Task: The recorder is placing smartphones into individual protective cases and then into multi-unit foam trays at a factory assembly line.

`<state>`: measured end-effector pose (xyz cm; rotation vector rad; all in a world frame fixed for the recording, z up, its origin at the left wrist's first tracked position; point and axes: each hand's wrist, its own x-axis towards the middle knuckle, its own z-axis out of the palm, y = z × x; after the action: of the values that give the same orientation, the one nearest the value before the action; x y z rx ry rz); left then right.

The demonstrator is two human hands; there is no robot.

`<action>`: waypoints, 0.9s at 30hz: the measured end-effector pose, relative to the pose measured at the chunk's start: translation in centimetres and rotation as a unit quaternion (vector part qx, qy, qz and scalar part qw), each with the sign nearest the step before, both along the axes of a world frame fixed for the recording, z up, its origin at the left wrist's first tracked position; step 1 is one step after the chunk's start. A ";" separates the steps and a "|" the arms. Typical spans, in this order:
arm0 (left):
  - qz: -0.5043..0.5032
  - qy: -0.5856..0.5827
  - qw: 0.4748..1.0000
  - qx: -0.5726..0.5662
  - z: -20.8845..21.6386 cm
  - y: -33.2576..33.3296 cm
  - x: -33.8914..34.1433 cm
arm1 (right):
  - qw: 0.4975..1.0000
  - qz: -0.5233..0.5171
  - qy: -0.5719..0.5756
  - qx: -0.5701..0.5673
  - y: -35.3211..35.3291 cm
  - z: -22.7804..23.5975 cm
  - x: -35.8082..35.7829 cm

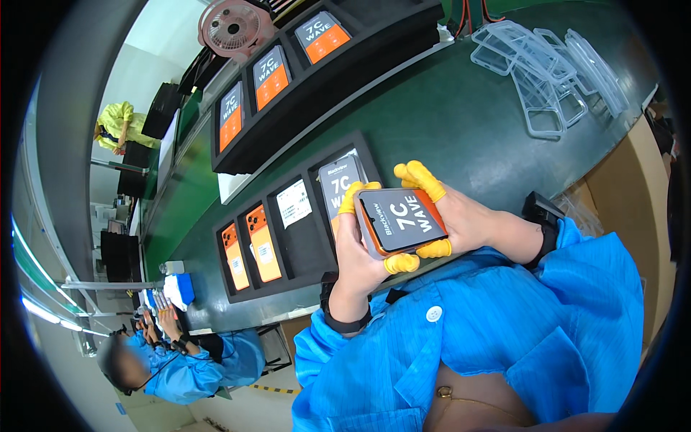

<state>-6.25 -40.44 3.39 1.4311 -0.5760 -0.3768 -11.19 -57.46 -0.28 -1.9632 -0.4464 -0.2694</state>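
Both my hands hold one smartphone (404, 219), screen side up, above the table's near edge. It has an orange frame and a grey and orange printed film over the screen. My left hand (358, 252) grips its left side, with a finger at the far corner and the thumb at the near edge. My right hand (464, 219) closes on the right side. Yellow finger cots cover several fingertips. Just beyond my left hand, a black foam tray (301, 241) holds two orange phones (263, 241), back up, a white label (294, 203) and a film-covered phone (338, 180).
A second black foam tray (317, 83) with several film-covered phones (271, 75) stands farther back. Several clear phone cases (529, 68) lie piled at the far right of the green table (425, 108). A co-worker in blue (209, 363) works at the left. A cardboard box (626, 187) stands at right.
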 end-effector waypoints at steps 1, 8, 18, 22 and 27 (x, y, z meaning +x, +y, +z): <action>0.000 0.000 1.000 0.000 -0.1 0.2 0.0 | 1.000 0.012 0.026 0.004 0.0 0.2 0.0; 0.046 -0.115 0.992 0.021 -0.3 1.9 -0.6 | 0.979 -0.150 -0.118 -0.064 0.5 0.1 -0.5; 0.089 -0.111 0.969 0.200 0.3 2.0 -1.7 | 0.963 -0.198 -0.133 -0.124 0.9 -0.8 -0.6; 0.128 -0.097 0.975 0.153 -0.4 1.9 -1.8 | 0.980 -0.172 -0.035 -0.097 0.0 1.6 -0.6; 0.090 -0.042 0.984 0.150 -0.5 2.9 -0.9 | 0.974 -0.177 -0.048 -0.130 -0.1 1.8 0.6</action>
<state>-7.12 -37.58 2.89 1.7815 -0.4651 -0.2671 -10.55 -57.51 1.54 -2.2910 -0.1952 -0.5572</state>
